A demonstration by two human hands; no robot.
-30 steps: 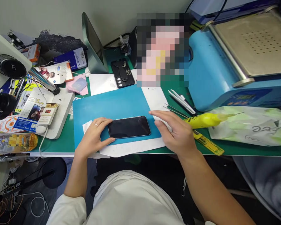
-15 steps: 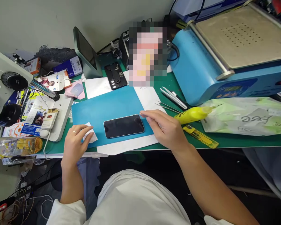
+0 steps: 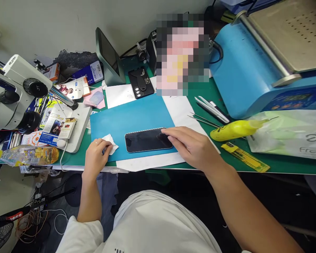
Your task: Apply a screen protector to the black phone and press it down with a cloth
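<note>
A dark-screened phone (image 3: 144, 140) lies flat on a blue mat (image 3: 131, 114), screen up. On its left, my left hand (image 3: 97, 154) is closed on a crumpled white tissue (image 3: 112, 143) at the mat's left edge. The fingertips of my right hand (image 3: 191, 144) are at the phone's right end, thumb and fingers a little apart, with nothing held between them. A black phone case (image 3: 140, 83) lies behind the mat.
A microscope (image 3: 26, 91) and a clear bottle (image 3: 31, 155) stand and lie at the left. On the right are tweezers (image 3: 208, 122), a yellow squeeze bottle (image 3: 231, 130), a plastic bag (image 3: 292, 138) and a blue heating machine (image 3: 239, 70).
The view has shifted, so the bench appears further right at the back. My right fingers have come onto the phone's right end. My left fingers have closed more on the tissue.
</note>
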